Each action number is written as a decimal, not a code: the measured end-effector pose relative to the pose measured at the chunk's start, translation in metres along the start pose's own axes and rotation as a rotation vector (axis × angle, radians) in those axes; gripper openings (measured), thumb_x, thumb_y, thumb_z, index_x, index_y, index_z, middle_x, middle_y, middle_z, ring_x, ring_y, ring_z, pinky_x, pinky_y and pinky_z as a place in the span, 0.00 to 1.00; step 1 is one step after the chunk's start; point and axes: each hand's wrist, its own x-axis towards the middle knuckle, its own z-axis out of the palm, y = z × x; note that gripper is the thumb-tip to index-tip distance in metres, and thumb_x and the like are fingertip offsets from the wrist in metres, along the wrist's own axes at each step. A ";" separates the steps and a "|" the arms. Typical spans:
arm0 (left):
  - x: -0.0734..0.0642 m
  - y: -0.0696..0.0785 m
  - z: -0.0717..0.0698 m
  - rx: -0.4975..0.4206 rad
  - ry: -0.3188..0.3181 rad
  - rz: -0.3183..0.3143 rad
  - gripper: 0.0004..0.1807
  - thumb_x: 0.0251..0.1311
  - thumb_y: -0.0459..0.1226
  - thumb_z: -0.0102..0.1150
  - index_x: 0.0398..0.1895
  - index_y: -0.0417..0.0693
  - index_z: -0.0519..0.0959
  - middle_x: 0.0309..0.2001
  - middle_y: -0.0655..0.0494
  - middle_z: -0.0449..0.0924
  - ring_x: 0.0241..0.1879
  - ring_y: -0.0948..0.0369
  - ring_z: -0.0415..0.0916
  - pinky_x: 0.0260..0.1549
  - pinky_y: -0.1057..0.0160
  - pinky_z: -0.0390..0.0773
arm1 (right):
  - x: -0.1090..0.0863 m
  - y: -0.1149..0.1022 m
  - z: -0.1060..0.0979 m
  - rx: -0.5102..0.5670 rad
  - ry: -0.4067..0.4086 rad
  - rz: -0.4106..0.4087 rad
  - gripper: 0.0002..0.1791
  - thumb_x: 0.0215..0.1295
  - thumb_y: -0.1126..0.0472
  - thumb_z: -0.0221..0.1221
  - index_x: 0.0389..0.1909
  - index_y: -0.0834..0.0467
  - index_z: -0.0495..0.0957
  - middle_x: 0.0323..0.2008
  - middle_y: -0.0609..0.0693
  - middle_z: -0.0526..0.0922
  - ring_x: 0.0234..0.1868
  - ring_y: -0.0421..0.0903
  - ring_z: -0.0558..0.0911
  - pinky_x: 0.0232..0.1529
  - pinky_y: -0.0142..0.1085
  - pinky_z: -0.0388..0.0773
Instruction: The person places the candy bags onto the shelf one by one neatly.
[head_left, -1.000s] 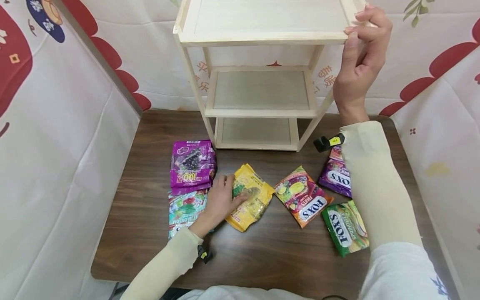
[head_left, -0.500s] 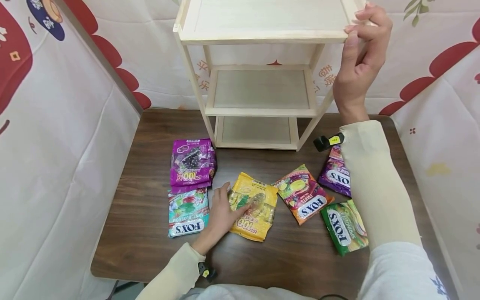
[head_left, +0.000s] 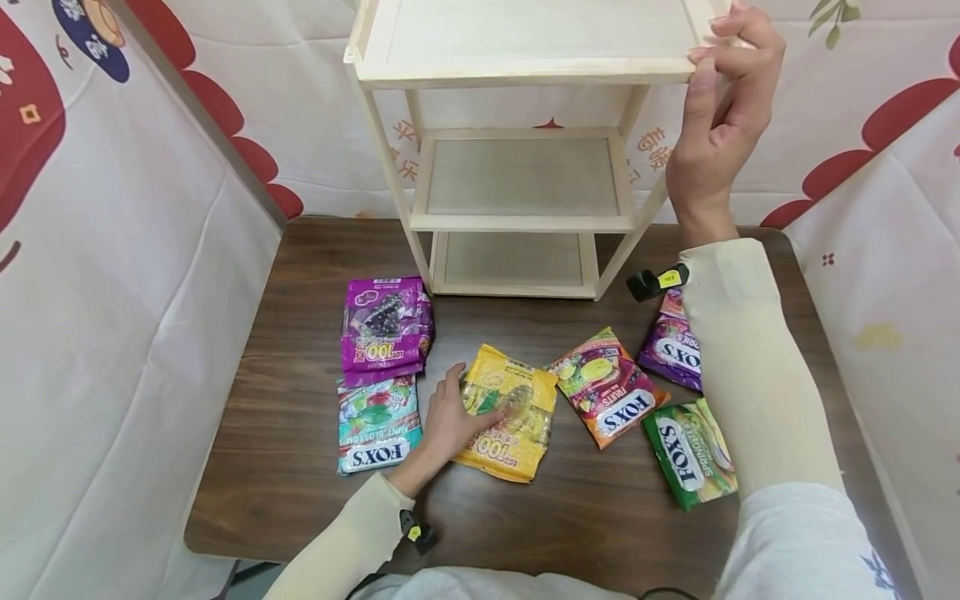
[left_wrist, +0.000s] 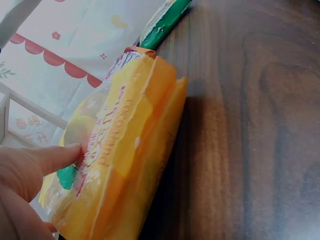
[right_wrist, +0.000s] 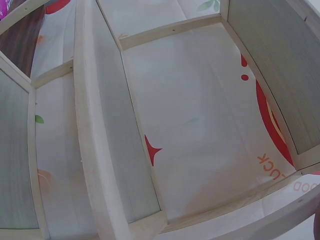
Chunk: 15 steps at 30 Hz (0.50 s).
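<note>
Head view: a dark brown wood-grain table [head_left: 600, 517] fills the foreground, a pale wooden three-tier shelf unit [head_left: 517, 223] stands toward its far side, and white cloth walls [head_left: 150, 292] with red scalloped prints rise behind and at both sides. Near the table's middle, a glossy yellow plastic packet [head_left: 517, 433] is clamped at its left edge by the left hand [head_left: 450, 421], thumb across the printed face. Farther off, the right hand [head_left: 723, 125] clasps the unit's top right corner between thumb and fingers.
</note>
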 end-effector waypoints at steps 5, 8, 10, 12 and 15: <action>0.004 0.002 -0.002 0.007 -0.042 -0.022 0.56 0.42 0.53 0.75 0.72 0.44 0.55 0.53 0.37 0.70 0.48 0.44 0.73 0.45 0.45 0.75 | 0.000 0.000 -0.001 -0.003 -0.003 0.004 0.06 0.53 0.71 0.44 0.27 0.72 0.66 0.41 0.53 0.72 0.55 0.50 0.68 0.68 0.42 0.55; 0.005 0.002 -0.002 -0.007 -0.049 -0.010 0.56 0.41 0.52 0.76 0.72 0.47 0.55 0.52 0.39 0.71 0.47 0.45 0.73 0.44 0.46 0.75 | 0.000 0.000 0.000 0.002 -0.005 0.002 0.06 0.53 0.71 0.44 0.27 0.72 0.66 0.41 0.53 0.72 0.55 0.50 0.68 0.68 0.42 0.55; 0.005 0.001 -0.002 -0.024 -0.052 0.002 0.55 0.41 0.52 0.76 0.72 0.51 0.56 0.52 0.42 0.72 0.47 0.47 0.73 0.43 0.47 0.75 | 0.000 0.000 0.000 0.002 -0.005 0.000 0.06 0.52 0.70 0.44 0.27 0.72 0.66 0.41 0.53 0.72 0.55 0.50 0.68 0.68 0.43 0.55; 0.004 0.000 -0.001 -0.047 -0.051 0.018 0.54 0.41 0.51 0.76 0.72 0.54 0.57 0.51 0.44 0.72 0.46 0.49 0.72 0.43 0.48 0.74 | 0.000 0.000 0.000 0.002 -0.002 -0.001 0.06 0.52 0.70 0.45 0.27 0.72 0.66 0.41 0.53 0.72 0.55 0.50 0.68 0.68 0.43 0.55; 0.002 -0.002 0.000 -0.094 -0.044 0.039 0.52 0.42 0.50 0.76 0.72 0.58 0.58 0.50 0.48 0.71 0.45 0.53 0.71 0.43 0.51 0.73 | 0.000 0.000 0.000 0.006 0.005 0.001 0.06 0.52 0.71 0.44 0.26 0.72 0.66 0.41 0.54 0.72 0.55 0.50 0.68 0.67 0.42 0.56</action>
